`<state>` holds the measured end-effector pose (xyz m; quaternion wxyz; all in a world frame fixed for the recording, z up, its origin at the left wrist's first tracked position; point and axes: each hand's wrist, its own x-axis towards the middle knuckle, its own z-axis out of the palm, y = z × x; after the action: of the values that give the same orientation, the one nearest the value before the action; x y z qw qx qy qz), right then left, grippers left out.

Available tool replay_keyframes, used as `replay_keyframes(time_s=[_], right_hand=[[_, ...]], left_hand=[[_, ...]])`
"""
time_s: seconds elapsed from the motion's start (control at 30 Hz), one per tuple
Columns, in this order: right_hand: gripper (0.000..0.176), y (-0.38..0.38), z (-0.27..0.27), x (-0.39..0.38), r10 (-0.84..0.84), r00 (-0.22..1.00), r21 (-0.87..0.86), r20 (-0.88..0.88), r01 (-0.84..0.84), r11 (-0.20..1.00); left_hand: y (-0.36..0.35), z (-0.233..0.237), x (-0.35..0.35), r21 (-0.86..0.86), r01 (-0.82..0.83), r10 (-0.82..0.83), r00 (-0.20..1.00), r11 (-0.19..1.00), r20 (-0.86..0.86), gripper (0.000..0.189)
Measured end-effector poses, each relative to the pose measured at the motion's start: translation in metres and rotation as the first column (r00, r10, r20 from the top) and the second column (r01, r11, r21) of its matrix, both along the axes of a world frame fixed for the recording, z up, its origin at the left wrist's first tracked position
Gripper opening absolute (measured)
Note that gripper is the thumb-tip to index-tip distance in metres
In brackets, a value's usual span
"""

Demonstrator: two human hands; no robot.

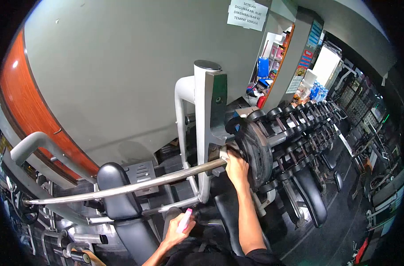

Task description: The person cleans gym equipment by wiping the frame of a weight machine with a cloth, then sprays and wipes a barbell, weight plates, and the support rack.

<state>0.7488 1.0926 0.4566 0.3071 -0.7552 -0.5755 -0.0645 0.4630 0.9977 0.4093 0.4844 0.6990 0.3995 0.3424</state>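
Note:
My right hand (236, 167) reaches forward and rests on the steel barbell (122, 189), right against the black weight plate (256, 153) on its end. A bit of pale material shows under the fingers; I cannot tell what it is. My left hand (174, 234) stays low near my body, closed around a small pink and white bottle (184, 220). The bar lies across the grey rack upright (208, 128).
A black padded bench (122, 199) sits under the bar. To the right, a rack of black dumbbells (299, 128) runs along the aisle. A grey wall with a paper notice (247, 14) stands behind, and more gym machines (370, 124) line the far right.

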Motion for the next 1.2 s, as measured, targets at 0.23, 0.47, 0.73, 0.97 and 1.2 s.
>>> replay_keyframes(time_s=[0.23,0.47,0.73,0.97,1.2], right_hand=[[0.034,-0.040,-0.071,0.001,0.034,0.929,0.242,-0.369,0.061,0.968],[0.032,-0.060,-0.071,-0.021,0.008,0.747,0.320,-0.665,0.276,0.906],[0.034,-0.011,-0.042,-0.012,0.114,0.936,0.329,-0.332,0.002,0.944],[0.030,-0.038,-0.046,-0.013,0.058,0.902,0.185,-0.427,0.024,0.982],[0.028,-0.052,-0.081,-0.012,0.061,0.805,0.425,-0.590,0.245,0.871]], left_hand=[[0.001,0.011,-0.004,-0.074,0.062,-0.059,0.997,0.995,0.041,0.017],[0.007,0.018,0.002,0.019,0.070,-0.071,0.996,0.997,0.058,0.016],[0.006,0.031,0.007,0.129,0.035,-0.057,0.984,0.991,0.166,0.041],[-0.002,0.032,-0.008,0.101,-0.078,0.069,0.994,0.992,0.086,0.043],[0.008,0.015,-0.033,0.043,-0.230,0.207,0.933,0.972,0.294,0.042]])
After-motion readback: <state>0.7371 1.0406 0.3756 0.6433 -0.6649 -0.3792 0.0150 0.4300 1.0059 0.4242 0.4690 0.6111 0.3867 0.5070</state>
